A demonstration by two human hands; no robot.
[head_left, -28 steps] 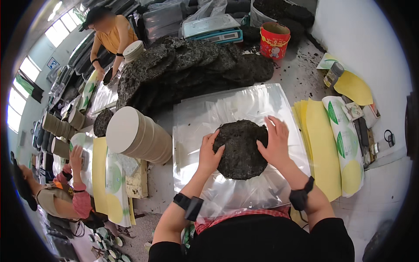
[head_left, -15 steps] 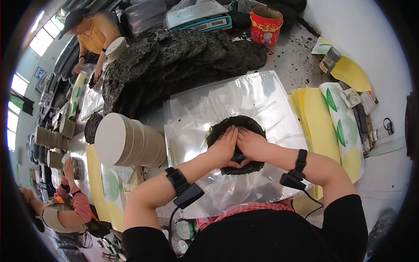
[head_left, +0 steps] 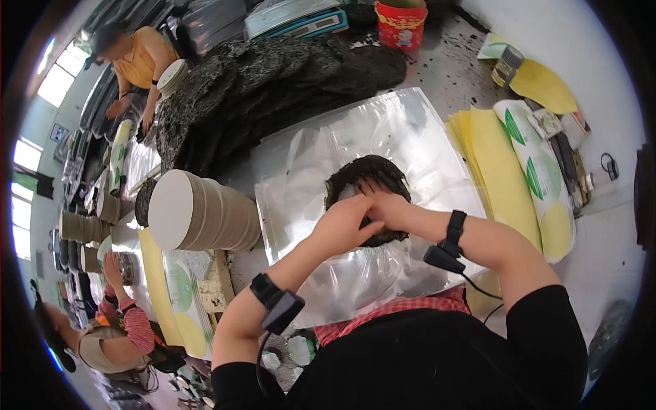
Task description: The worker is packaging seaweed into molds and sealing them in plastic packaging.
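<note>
Since plastic sheets point(head_left: 294, 184) likely keep the dried-seaweed disc point(head_left: 372, 166) clean, your right hand point(head_left: 388, 206) spreads ungripping fingers there, left hand point(head_left: 344, 221) grip unclear.

The red bucket point(head_left: 401, 27) is printed, and a blue sign point(head_left: 59, 132) is mounted on the wall point(head_left: 42, 121). No wording can be read.

Fingers point(head_left: 369, 186) close together, elbows point(head_left: 531, 268) bent

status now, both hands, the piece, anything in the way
Left hand and right hand together on rough, round, black piece. Piece on clear plastic sheets. Only hands cover it; pale cylindrical stack stands apart, left.
</note>
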